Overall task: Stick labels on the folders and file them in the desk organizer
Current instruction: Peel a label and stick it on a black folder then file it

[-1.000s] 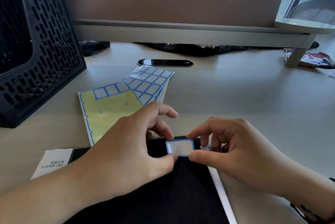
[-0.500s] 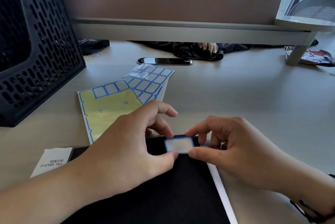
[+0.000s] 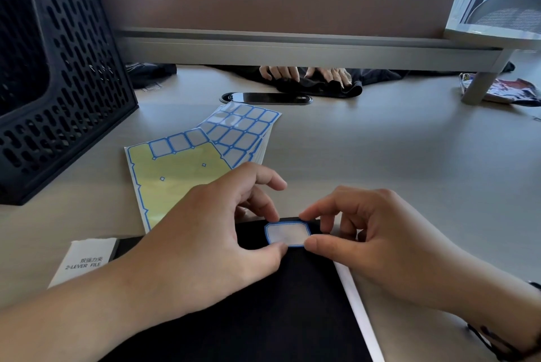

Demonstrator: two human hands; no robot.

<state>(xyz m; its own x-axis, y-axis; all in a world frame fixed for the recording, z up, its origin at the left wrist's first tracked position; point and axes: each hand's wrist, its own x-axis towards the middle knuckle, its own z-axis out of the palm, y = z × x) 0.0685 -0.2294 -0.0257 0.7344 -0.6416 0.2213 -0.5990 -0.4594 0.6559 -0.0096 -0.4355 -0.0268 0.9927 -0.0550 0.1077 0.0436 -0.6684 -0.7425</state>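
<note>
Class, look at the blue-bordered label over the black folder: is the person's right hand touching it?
Touching. The head view shows the right hand pinching the label at its right edge, forefinger on the top corner and thumb on the bottom corner, above the black folder.

Between your two hands you are looking at a small white rectangular label with a blue border (image 3: pixel 287 234), showing against the black flat folder cover (image 3: pixel 263 303) under your palms. Beyond your left hand (image 3: pixel 205 232) the pale yellow backing sheet edged in blue (image 3: pixel 175 183) is carrying white, blue-outlined labels in a grid. Farther left of that hand the black perforated plastic organizer (image 3: pixel 58 83) is showing rows of slotted holes.
</note>
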